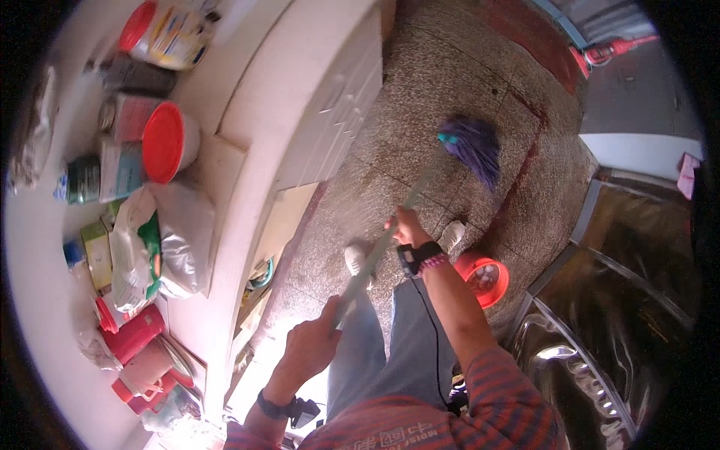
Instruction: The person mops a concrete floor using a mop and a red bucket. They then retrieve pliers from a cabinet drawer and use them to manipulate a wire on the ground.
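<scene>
The head view looks from the wearer's own head, steeply down past the striped shirt (517, 382) at the lower edge, the nearest part. It faces the speckled floor (382, 135), with the left hand (309, 343) low of center and the right hand (409, 227) near mid-frame, both fairly close. The mop head (476, 150), above and right of center, lies farther off. The wide fisheye bows the white counter (259, 112) at left and darkens the corners.

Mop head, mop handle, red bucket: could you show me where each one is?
Mop head (475, 148): head view, on its purple strands.
Mop handle (372, 260): head view, on its greenish shaft.
Red bucket (466, 264): head view, on its wall.
</scene>
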Demonstrator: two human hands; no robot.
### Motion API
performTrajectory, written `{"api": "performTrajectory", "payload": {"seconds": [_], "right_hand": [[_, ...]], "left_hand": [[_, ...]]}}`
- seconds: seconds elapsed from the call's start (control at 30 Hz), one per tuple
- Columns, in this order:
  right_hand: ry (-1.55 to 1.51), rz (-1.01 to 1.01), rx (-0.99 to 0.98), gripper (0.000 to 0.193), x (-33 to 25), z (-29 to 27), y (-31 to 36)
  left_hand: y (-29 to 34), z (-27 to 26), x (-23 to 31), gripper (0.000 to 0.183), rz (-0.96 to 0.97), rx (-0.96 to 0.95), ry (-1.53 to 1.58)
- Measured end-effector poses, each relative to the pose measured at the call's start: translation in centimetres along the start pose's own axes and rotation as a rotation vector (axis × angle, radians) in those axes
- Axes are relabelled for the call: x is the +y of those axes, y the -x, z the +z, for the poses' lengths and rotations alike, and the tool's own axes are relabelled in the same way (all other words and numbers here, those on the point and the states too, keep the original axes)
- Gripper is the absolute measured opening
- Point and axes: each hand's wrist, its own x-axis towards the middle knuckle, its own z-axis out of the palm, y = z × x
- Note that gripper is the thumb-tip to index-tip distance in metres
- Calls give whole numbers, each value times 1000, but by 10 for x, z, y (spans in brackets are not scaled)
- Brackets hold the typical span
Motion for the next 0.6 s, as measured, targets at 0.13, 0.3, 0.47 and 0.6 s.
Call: {"api": "performTrajectory", "payload": {"seconds": [0.13, 0.3, 0.47, 0.6], "right_hand": [[256, 148, 40, 15, 24, 94, 11], [646, 174, 48, 15, 58, 117, 26], [822, 231, 47, 19, 107, 109, 39], [868, 356, -14, 17, 186, 125, 83]], "left_hand": [[33, 32, -66, 55, -131, 1, 311], [55, 91, -104, 52, -102, 191, 736], [90, 120, -120, 53, -206, 185, 857], [148, 158, -143, 51, -392, 201, 934]]}}
